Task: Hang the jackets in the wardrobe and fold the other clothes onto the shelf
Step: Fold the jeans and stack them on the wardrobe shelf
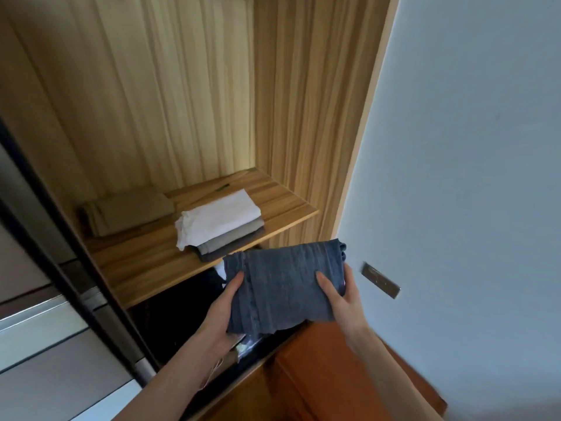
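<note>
A folded blue-grey ribbed garment (282, 287) is held in the air just in front of and below the wooden wardrobe shelf (291, 205). My left hand (223, 311) grips its left edge, thumb on top. My right hand (337, 296) grips its right edge, thumb on top and fingers underneath. On the shelf lies a stack of folded clothes, a white piece (218, 218) on top of grey ones (230, 243). A folded khaki garment (127, 212) lies further left at the back of the shelf.
The wardrobe's wooden side panel (303, 101) and a pale wall (470, 147) with a metal plate (381, 280) stand to the right. A dark sliding door frame (60, 238) borders the left. Below the shelf is a dark compartment (176, 317); an orange-brown wooden surface (318, 375) sits low.
</note>
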Motion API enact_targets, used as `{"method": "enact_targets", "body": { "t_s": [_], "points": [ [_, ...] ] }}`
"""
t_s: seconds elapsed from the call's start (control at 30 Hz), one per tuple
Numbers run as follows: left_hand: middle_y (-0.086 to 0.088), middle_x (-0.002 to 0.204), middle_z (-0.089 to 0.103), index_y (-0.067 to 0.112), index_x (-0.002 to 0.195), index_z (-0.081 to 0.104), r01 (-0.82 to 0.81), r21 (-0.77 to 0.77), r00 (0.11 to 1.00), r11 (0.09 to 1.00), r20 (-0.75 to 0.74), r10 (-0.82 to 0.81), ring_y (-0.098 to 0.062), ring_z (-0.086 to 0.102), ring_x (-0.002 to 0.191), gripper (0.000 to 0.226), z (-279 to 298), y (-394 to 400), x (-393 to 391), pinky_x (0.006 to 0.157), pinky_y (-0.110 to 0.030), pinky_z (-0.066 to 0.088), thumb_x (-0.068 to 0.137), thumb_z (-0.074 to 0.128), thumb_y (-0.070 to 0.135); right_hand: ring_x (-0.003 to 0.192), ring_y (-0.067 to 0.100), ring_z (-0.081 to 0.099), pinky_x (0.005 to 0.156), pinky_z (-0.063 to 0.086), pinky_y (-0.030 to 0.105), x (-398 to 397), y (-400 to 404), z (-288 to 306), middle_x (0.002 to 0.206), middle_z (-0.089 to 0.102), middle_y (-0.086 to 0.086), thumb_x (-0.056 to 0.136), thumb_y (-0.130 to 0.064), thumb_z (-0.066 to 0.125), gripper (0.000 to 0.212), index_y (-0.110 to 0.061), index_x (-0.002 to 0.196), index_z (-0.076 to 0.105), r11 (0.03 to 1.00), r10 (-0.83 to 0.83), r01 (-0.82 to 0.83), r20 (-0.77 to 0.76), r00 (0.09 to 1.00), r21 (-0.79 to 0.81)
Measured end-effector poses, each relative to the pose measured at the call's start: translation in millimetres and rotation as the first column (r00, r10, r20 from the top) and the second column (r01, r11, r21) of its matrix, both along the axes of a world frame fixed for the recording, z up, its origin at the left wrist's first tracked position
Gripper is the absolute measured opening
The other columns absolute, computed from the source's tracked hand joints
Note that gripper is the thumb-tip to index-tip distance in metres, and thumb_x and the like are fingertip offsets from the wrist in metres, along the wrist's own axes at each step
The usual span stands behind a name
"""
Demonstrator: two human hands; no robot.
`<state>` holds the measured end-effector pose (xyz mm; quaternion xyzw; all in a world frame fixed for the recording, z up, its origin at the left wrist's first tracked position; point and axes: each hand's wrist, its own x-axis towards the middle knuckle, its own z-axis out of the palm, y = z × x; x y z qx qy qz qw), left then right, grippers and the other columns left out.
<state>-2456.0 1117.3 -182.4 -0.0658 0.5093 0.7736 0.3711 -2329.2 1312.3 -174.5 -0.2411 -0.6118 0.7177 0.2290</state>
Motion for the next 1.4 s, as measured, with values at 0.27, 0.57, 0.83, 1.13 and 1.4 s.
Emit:
{"method": "enact_targets", "body": {
  "t_s": [0.27,0.57,0.83,1.13,1.4],
  "points": [
    [-0.008,0.111,0.08,0.022,0.125,0.071,-0.093,-0.046,0.995,0.995,-0.048,0.091,-0.032,0.074,0.108,0.05,10.8,-1.4,-73.1,0.098,-0.051,0.057,0.088,0.073,0.055,0.104,0.012,0.074,0.076,0.062,0.029,-94.3,5.1,2.3,0.125,0.071,-0.001,0.093,-0.034,0.075,0.046,-0.034,0.136,0.059,0.999,0.019,-0.02,-0.035,0.999,-0.027],
    [-0.008,0.106,0.08,0.021,0.124,0.071,-0.251,-0.016,0.966,0.968,-0.064,0.25,-0.032,0.073,0.107,0.051,17.5,-1.6,-157.0,0.09,-0.047,0.058,0.087,0.074,0.055,0.111,0.015,0.071,0.088,0.061,0.035,-211.4,18.7,11.7,0.12,0.074,-0.006,0.093,-0.029,0.077,0.038,-0.034,0.129,0.064,0.988,0.149,-0.151,-0.088,0.985,-0.016],
    [-0.006,0.118,0.078,0.022,0.136,0.066,-0.378,0.03,0.923,0.925,-0.072,0.379,-0.029,0.071,0.113,0.055,18.8,16.5,-242.1,0.095,-0.047,0.056,0.091,0.071,0.054,0.11,0.004,0.067,0.087,0.058,0.021,-327.9,42.8,19.6,0.124,0.067,-0.014,0.094,-0.032,0.077,0.042,-0.038,0.131,0.058,0.959,0.283,-0.279,-0.071,0.957,0.057],
    [-0.002,0.129,0.072,0.025,0.14,0.061,-0.463,0.06,0.877,0.885,-0.114,0.466,-0.023,0.067,0.119,0.06,2.4,44.3,-326.1,0.094,-0.039,0.055,0.091,0.071,0.057,0.125,0.002,0.061,0.115,0.047,0.038,-445.8,76.9,-1.4,0.138,0.063,-0.019,0.093,-0.047,0.077,0.067,-0.035,0.152,0.048,0.899,0.397,-0.381,-0.033,0.917,0.216],
    [-0.002,0.132,0.069,0.024,0.137,0.064,-0.481,-0.098,0.875,0.871,-0.122,0.469,-0.025,0.065,0.12,0.068,-38.9,49.6,-350.3,0.114,-0.048,0.047,0.083,0.074,0.064,0.132,0.001,0.054,0.11,0.047,0.024,-478.7,89.2,-50.1,0.14,0.057,-0.024,0.094,-0.05,0.073,0.069,-0.037,0.155,0.042,0.851,0.466,-0.467,0.066,0.883,0.242]
  ]
}}
